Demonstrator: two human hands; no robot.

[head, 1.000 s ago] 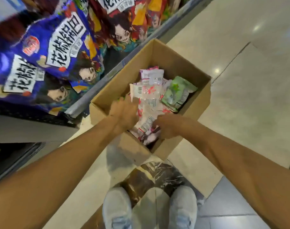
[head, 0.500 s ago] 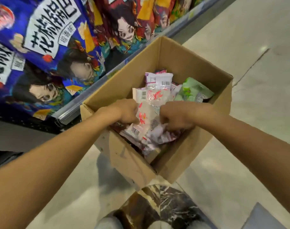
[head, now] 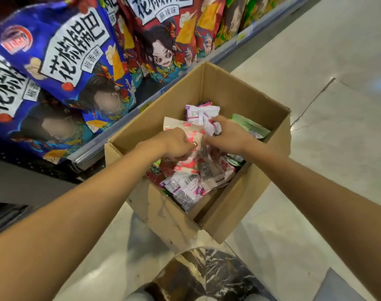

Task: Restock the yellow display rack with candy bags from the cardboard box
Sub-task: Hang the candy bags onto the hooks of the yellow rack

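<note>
Two grips inside the cardboard box [head: 239, 94]: left hand [head: 176, 144] clutches a pink candy bag [head: 195, 135] beneath; right hand [head: 228, 135] pinches a purple bag [head: 197, 112].

The cardboard box [head: 239, 94] is plain brown, its candy bags [head: 198, 168] white with pink and purple prints beside one pale green bag [head: 248, 127], while blue snack bags [head: 61, 61] and red snack bags [head: 163, 40] carry cartoon figures.
</note>
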